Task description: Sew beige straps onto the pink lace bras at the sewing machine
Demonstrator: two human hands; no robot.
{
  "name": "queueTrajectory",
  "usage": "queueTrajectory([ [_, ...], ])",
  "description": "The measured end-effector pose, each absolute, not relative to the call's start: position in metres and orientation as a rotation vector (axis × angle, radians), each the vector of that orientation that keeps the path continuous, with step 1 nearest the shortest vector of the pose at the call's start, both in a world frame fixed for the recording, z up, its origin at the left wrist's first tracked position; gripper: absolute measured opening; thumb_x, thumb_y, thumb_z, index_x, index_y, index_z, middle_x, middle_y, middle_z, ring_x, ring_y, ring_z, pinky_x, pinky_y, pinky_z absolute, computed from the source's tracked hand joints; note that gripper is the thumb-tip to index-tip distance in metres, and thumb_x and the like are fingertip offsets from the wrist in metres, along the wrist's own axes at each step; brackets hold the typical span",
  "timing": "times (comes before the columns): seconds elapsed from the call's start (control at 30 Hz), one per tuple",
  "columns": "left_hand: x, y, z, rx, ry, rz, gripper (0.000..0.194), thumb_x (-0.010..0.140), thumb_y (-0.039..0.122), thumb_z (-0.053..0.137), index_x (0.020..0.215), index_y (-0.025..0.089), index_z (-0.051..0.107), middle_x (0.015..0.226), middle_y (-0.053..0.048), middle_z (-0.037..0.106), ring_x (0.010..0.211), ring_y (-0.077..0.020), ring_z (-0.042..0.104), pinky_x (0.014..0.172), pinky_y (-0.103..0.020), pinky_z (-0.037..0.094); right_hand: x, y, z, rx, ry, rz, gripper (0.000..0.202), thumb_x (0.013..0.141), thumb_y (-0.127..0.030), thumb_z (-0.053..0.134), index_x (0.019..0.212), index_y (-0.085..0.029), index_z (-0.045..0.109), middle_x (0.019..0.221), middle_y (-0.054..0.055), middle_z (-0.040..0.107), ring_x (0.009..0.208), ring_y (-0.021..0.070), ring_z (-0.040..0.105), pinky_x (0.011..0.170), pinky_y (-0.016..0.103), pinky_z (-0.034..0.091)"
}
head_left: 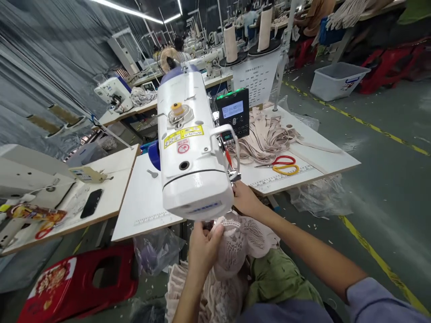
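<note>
A white sewing machine [193, 148] stands in the middle of the view, its head hiding part of the work below. Just under its front edge, my left hand [204, 246] grips pale pink lace fabric [232, 242] between thumb and fingers. My right hand [245, 199] is at the needle area on the machine's right side; its fingertips are partly hidden, and what they hold cannot be made out. The lace hangs down over my lap, beside more gathered pink fabric [218, 294]. A lit control panel [233, 111] sits right of the machine.
Red and yellow-handled scissors [281, 166] lie on the white table [323, 154] before a heap of beige straps [266, 137]. Thread cones [230, 43] stand behind. At left are a phone [91, 203] and a red stool [81, 282]; a plastic bin [336, 80] is on the floor at right.
</note>
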State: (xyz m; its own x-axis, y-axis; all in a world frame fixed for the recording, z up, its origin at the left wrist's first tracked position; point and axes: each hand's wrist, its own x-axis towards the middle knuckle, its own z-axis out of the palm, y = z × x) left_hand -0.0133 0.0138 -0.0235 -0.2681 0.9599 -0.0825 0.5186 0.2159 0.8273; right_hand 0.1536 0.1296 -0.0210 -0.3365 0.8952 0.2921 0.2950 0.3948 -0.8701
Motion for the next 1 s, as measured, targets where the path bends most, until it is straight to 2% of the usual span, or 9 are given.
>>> queueTrajectory([
  [0.1,-0.009,0.011,-0.016,1.198,1.563,0.727,0.062,0.072,0.064,0.064,0.105,0.012,0.067,0.099,-0.014,0.071,0.092,-0.0288,0.065,0.081,-0.036,0.049,0.162,0.113,-0.019,-1.009,-1.656,1.066,0.008,0.082,-0.025,0.053,0.075,-0.020,0.054,0.085,0.003,0.054,0.081,0.0183,0.052,0.074,0.032,0.044],
  [0.23,0.019,-0.016,-0.014,0.833,0.959,0.518,0.067,0.065,0.061,0.075,0.109,0.010,0.069,0.091,-0.012,0.072,0.090,-0.0292,0.066,0.083,-0.038,0.048,0.190,0.078,-0.007,-0.956,-1.548,1.458,0.022,0.086,-0.041,0.054,0.079,-0.021,0.049,0.070,-0.003,0.046,0.062,0.0126,0.044,0.060,0.027,0.037],
  [0.37,0.052,-0.046,-0.033,0.748,0.707,0.519,0.076,0.061,0.066,0.075,0.112,0.011,0.069,0.092,-0.013,0.071,0.089,-0.0289,0.067,0.084,-0.039,0.048,0.217,0.052,0.017,-0.909,-1.556,1.602,0.024,0.084,-0.041,0.061,0.082,-0.019,0.052,0.073,-0.004,0.047,0.063,0.0110,0.043,0.059,0.025,0.035],
  [0.53,0.067,-0.051,-0.073,1.080,0.926,0.472,0.080,0.069,0.084,0.048,0.092,0.011,0.071,0.078,-0.011,0.068,0.076,-0.0242,0.064,0.075,-0.037,0.049,0.229,0.044,-0.003,-1.019,-1.125,1.690,0.024,0.076,-0.033,0.076,0.084,-0.019,0.058,0.075,-0.003,0.057,0.066,0.0119,0.051,0.060,0.024,0.042],
  [0.63,0.049,-0.045,-0.086,1.166,1.056,0.450,0.061,0.070,0.075,0.058,0.073,0.014,0.067,0.066,-0.005,0.062,0.064,-0.0191,0.057,0.065,-0.032,0.045,0.239,0.048,-0.040,-1.197,-0.579,1.525,0.020,0.084,-0.033,0.071,0.091,-0.018,0.062,0.081,0.001,0.063,0.067,0.0128,0.057,0.058,0.025,0.047],
  [0.8,-0.012,-0.051,-0.082,1.301,1.380,0.472,0.035,0.070,0.051,0.067,0.057,0.019,0.059,0.058,-0.001,0.056,0.059,-0.0177,0.049,0.057,-0.027,0.036,0.289,0.069,-0.083,-1.313,-0.336,1.305,0.027,0.095,-0.035,0.059,0.113,-0.014,0.060,0.104,0.006,0.064,0.083,0.0148,0.064,0.070,0.031,0.057],
  [0.87,-0.033,-0.055,-0.076,1.334,1.504,0.489,0.027,0.070,0.045,0.065,0.058,0.021,0.061,0.060,-0.002,0.060,0.061,-0.0199,0.052,0.057,-0.027,0.035,0.316,0.081,-0.088,-1.322,-0.254,1.180,0.022,0.096,-0.032,0.058,0.106,-0.013,0.061,0.092,0.002,0.063,0.070,0.0103,0.060,0.060,0.024,0.054],
  [0.93,-0.047,-0.058,-0.072,1.355,1.614,0.514,0.023,0.071,0.043,0.062,0.063,0.021,0.065,0.063,-0.004,0.063,0.062,-0.0214,0.055,0.057,-0.028,0.036,0.342,0.091,-0.088,-1.293,-0.201,1.060,0.016,0.097,-0.025,0.056,0.085,-0.013,0.056,0.070,-0.005,0.053,0.050,0.0040,0.046,0.045,0.016,0.042],
  [1.0,-0.055,-0.058,-0.073,1.364,1.716,0.555,0.024,0.072,0.044,0.059,0.069,0.021,0.067,0.062,-0.003,0.063,0.061,-0.0218,0.056,0.055,-0.028,0.038,0.364,0.097,-0.083,-1.226,-0.196,0.968,0.028,0.096,-0.016,0.051,0.070,-0.017,0.043,0.059,-0.009,0.040,0.041,0.0021,0.030,0.039,0.013,0.032],
])
